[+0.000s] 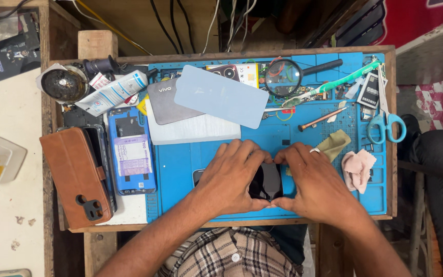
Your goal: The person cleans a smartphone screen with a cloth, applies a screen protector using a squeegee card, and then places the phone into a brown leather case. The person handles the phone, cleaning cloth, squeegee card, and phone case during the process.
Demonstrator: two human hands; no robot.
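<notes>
Pressing down with the fingers of both hands, you hold a black phone (266,180) flat on the blue mat (180,169). Your left hand (230,177) and right hand (314,182) cover its ends, thumbs meeting below. A loose back cover (220,96) lies farther up, so closing looks left. Scissors (385,120) wait right.

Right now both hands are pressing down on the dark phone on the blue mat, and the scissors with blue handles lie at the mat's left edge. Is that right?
Not quite. The head view shows the scissors at the right edge of the blue mat, not the left. The rest holds: the left hand and right hand both press on the dark phone.
</notes>
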